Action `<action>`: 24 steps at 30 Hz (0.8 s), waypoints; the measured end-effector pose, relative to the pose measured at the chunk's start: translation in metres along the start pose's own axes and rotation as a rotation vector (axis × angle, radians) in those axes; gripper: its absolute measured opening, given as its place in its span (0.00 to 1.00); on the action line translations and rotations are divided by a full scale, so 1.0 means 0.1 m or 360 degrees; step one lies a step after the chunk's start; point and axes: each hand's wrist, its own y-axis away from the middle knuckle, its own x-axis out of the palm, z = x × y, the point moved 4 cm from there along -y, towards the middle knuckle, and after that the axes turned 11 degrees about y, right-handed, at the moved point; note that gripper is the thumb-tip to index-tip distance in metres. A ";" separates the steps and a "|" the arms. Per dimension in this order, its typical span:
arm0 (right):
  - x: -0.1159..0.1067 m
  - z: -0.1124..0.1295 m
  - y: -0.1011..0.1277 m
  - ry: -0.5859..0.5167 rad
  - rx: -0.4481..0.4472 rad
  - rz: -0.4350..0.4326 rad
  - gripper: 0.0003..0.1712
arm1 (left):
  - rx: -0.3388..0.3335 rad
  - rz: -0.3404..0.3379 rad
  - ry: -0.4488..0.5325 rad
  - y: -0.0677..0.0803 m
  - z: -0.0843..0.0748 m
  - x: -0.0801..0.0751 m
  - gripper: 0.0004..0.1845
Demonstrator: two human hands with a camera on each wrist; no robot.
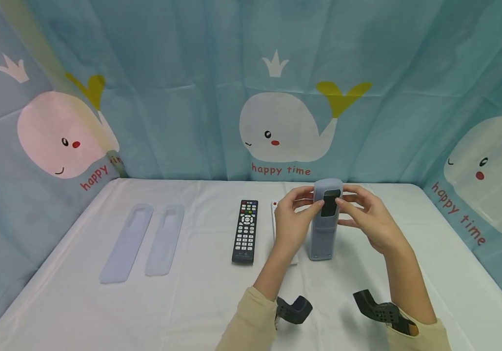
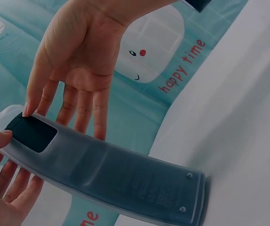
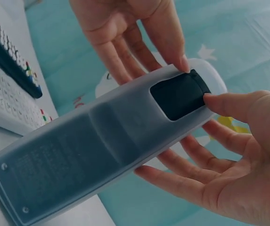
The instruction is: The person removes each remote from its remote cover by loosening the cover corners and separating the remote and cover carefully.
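Both hands hold a remote control in a translucent silicone cover (image 1: 323, 236), upright, its lower end at the white tabletop. Its back is towards me, and the dark casing (image 3: 179, 96) shows through a window near the cover's top. My left hand (image 1: 292, 219) grips the left side, thumb on the window's upper edge and fingers behind. From the right side, my right hand (image 1: 373, 222) grips it the same way, its thumb at the opposite upper corner of the window. In the left wrist view the covered remote (image 2: 125, 174) runs slantwise, with two small studs at its lower end.
To the left of the hands lies a black remote (image 1: 245, 231) with its buttons up. A white remote (image 3: 14, 103) lies beside it, mostly hidden behind my left arm in the head view. Farther left are two flat silicone covers, one long (image 1: 125, 246) and one shorter (image 1: 165, 241).
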 end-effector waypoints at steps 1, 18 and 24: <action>0.00 0.01 0.00 -0.0001 0.0001 -0.0005 0.32 | 0.0008 -0.0006 0.0003 0.00 -0.01 0.01 0.18; -0.03 0.11 0.05 0.0009 -0.0023 -0.0121 0.30 | 0.0142 -0.0079 -0.0016 0.07 -0.11 0.05 0.16; -0.04 0.11 0.06 -0.0034 -0.0030 -0.0158 0.28 | 0.0133 -0.0093 -0.0022 0.07 -0.12 0.03 0.14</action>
